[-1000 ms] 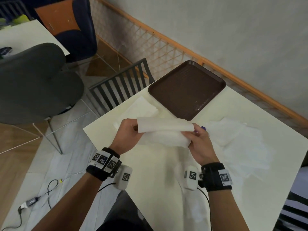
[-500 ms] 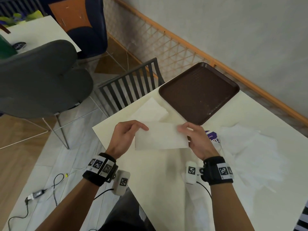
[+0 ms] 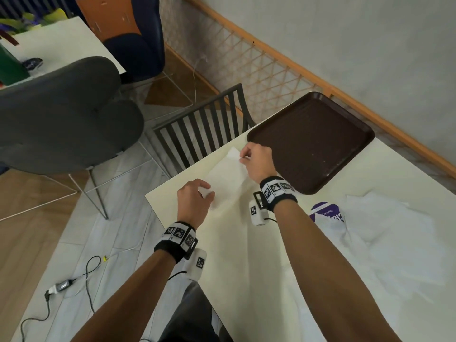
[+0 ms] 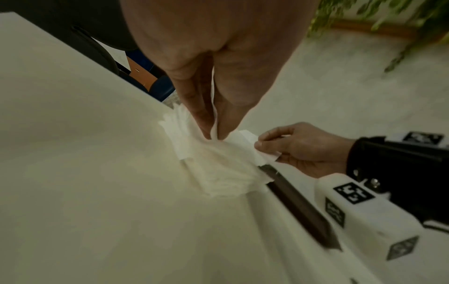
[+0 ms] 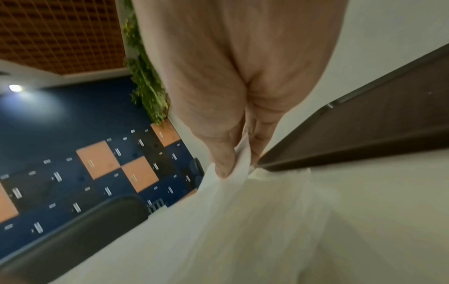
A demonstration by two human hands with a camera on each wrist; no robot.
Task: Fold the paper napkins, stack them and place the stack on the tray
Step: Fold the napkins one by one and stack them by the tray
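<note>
While I pinch the napkin at both ends, left hand near, right hand far, fingers clamped on it, it hangs just over the stack on the tabletop beside the tray. Uneven release may skew it or slide thin sheets. A purple label shows writing I cannot read.

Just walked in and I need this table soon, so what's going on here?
A person is folding paper napkins at the cream table. The left hand and the right hand each pinch an end of a folded white paper napkin, held low over another white napkin lying by the table's edge. The dark brown plastic tray beside them holds no napkins. A loose pile of unfolded white napkins waits on the right.
</note>
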